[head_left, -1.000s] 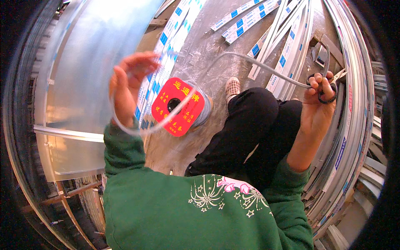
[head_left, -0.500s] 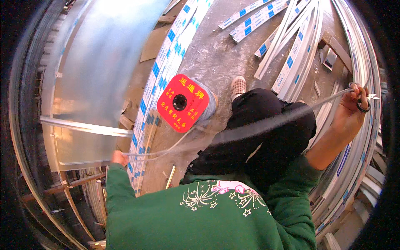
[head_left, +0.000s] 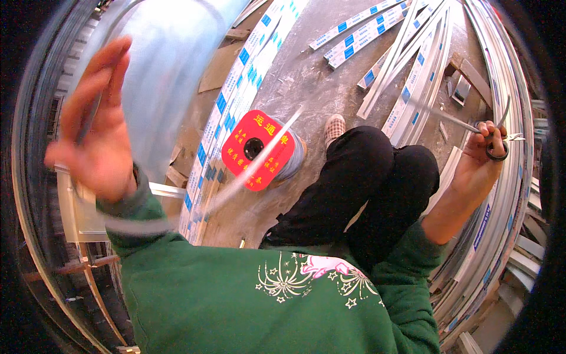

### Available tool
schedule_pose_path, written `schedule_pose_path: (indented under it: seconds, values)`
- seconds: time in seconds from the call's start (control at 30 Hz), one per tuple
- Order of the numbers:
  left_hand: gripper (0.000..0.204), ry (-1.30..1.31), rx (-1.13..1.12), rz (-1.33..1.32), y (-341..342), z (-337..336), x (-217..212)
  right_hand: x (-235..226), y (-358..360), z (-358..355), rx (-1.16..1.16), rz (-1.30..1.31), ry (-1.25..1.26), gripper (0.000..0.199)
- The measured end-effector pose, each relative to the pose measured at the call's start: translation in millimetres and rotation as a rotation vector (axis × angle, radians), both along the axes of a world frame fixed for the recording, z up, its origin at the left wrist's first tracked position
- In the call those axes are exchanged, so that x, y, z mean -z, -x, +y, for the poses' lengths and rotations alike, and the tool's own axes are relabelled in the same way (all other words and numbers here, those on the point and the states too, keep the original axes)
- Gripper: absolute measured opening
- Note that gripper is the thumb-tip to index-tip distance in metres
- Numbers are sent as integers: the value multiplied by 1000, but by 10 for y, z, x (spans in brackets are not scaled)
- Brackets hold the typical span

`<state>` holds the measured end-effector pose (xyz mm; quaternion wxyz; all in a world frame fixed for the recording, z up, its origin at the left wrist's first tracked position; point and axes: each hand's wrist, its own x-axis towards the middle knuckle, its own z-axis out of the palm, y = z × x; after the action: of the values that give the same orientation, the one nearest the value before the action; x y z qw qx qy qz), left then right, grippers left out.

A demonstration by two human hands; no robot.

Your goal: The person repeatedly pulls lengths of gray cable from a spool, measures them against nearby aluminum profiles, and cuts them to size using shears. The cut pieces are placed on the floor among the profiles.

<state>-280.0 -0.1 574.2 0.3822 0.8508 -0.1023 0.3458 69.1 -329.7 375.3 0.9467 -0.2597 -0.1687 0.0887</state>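
Observation:
My left hand (head_left: pixel 100 130) is raised at the left, blurred, with its fingers stretched out and apart. A thin grey brush-pile strip (head_left: pixel 250 177) loops around that hand and sweeps in a blurred curve across the reel. At the right, my right hand (head_left: pixel 486 141) is closed on scissors (head_left: pixel 498 154), a finger near the dark handle loop and the pale blades pointing outward. A length of the same grey strip is also pinched in its fingers. The reel (head_left: pixel 254 127) has a red square flange and grey strip wound on it, standing on the floor ahead of my knees.
Long white profiles with blue labels (head_left: pixel 218 112) lie left of the reel. More profiles (head_left: pixel 407 88) fan out ahead on the right. Stacked bars (head_left: pixel 501 71) line the right side. A large pale sheet (head_left: pixel 171 65) stands at the left. My checkered shoe (head_left: pixel 334 127) is beside the reel.
My left hand has risen from low at the left and its fingers have opened out. The strip, taut between my hands before, now swings in loose loops. My right hand has barely shifted.

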Motion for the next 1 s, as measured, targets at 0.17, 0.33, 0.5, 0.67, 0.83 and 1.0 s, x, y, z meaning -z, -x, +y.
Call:
schedule_pose_path:
  seconds: [0.17, 0.33, 0.5, 0.67, 0.83, 1.0]
  values:
    - [68, 497, 430, 298, 308, -670, 25, 20, 64, 36, 2, 51, -20, 27]
    - [54, 794, -330, 1017, 1233, -613, 1256, -17, 84, 102, -26, 46, -13, 27]
    - [51, 449, -678, 2164, 3024, -744, 2948, -79, 137, 94, 14, 69, 15, 26]
    - [37, 646, -689, 2256, 4556, -790, 3027, -108, 125, 19, 65, 47, 36, 29]
    - [32, 665, -909, 2075, 4883, -689, 3027, -93, 53, -25, 91, 35, 31, 28]
    - [30, 469, -1005, 2096, 5073, -410, 3235, -64, 157, 107, -36, 43, 54, 25]
